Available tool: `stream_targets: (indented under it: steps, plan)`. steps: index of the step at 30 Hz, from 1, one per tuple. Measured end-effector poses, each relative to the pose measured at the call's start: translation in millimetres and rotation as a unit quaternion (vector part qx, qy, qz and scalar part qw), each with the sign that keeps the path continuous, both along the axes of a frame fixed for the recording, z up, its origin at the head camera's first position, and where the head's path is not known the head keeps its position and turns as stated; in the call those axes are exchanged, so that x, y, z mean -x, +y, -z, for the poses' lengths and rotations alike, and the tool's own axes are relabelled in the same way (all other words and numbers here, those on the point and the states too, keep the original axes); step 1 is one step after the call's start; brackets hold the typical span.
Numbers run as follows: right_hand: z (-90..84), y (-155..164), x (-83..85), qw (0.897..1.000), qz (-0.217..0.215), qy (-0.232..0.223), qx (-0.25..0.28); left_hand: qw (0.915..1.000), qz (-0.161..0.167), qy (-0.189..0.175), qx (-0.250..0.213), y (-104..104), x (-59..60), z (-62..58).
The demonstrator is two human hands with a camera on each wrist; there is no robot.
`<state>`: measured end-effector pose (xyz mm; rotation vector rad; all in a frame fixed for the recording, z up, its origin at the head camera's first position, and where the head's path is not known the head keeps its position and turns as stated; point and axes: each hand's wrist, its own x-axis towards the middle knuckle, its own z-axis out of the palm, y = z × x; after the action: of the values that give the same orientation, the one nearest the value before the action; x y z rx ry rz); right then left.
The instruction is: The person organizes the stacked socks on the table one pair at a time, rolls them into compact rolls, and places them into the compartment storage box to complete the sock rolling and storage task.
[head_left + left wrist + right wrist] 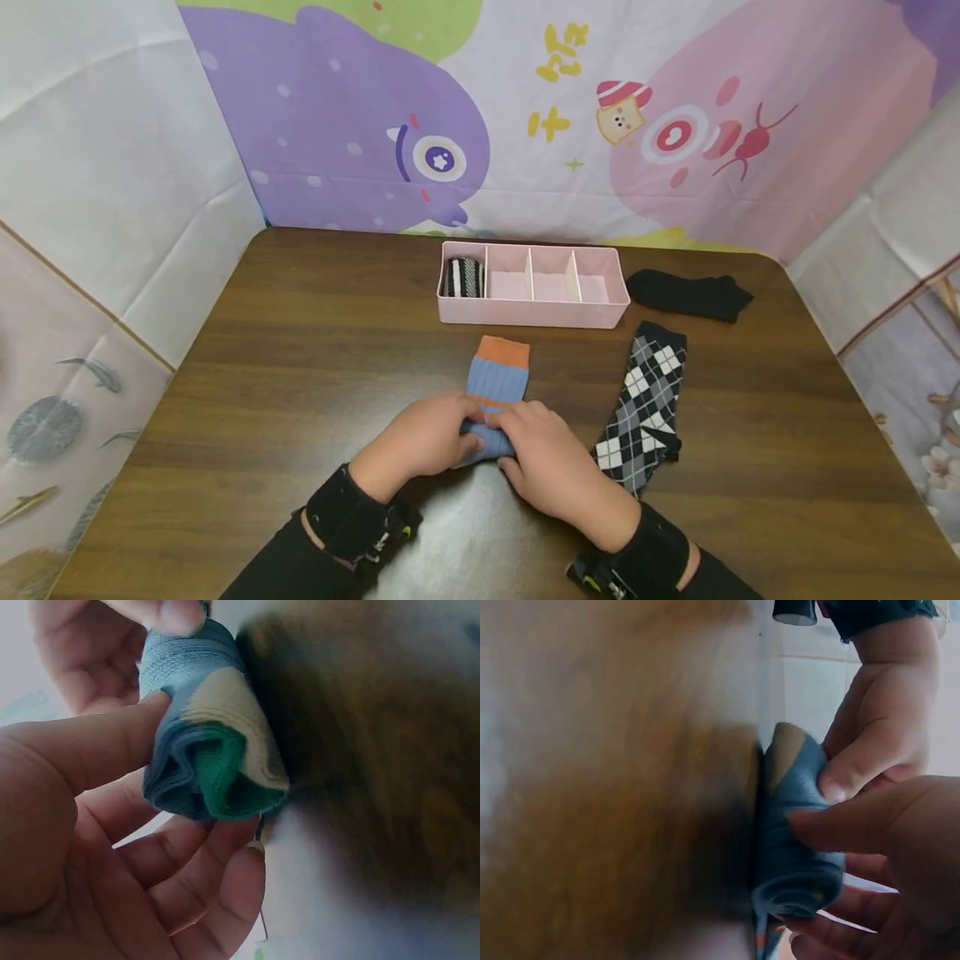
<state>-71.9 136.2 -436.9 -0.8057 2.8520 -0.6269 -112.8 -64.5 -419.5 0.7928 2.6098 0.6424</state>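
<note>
While both your hands work at the near end of the blue sock (499, 379), its orange cuff lies flat on the brown table (292, 358), pointing towards the pink box (534, 314) with a gap between them. Your left hand (429, 435) grips the rolled part of the sock, its thumb on one side and its fingers bent round the other; your right hand (553, 461) grips the same roll from its own side, thumb against the cloth. You have the two hands close together, though whether their fingertips touch you cannot tell. Seen from the wrists, the roll shows layered blue knit with a beige patch, and a green fold inside its end. Beyond your hands, the box has four compartments, and a black-and-white striped roll (465, 277) sits in the leftmost one. Just beside the box's right end you have a black sock (686, 295) lying sideways, and nearer to you an argyle sock (651, 387) in black, grey and white stretches towards your right wrist. Behind the table hangs a cartoon-printed cloth (517, 179), and you wear black straps (347, 515) on both wrists.
</note>
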Motion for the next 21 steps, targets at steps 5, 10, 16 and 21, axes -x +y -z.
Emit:
stream_targets:
  steps: [5,10,16,21]
  plan:
    - [2.7,1,6.0,0.998,0.022,-0.039,0.034,0.9992,0.018,0.035,-0.010,-1,-1.3,1.3]
    - [5.1,6,11.8,0.992,0.039,-0.079,0.086,0.9927,0.050,0.107,-0.027,1,-7.2,3.8]
    - [8.4,11,15.7,0.988,0.030,-0.097,0.119,0.9919,0.055,0.107,-0.041,4,-9.2,3.1]
    - [7.2,10,16.0,0.989,0.042,-0.092,0.104,0.9963,0.029,0.075,-0.030,8,-7.2,1.1]
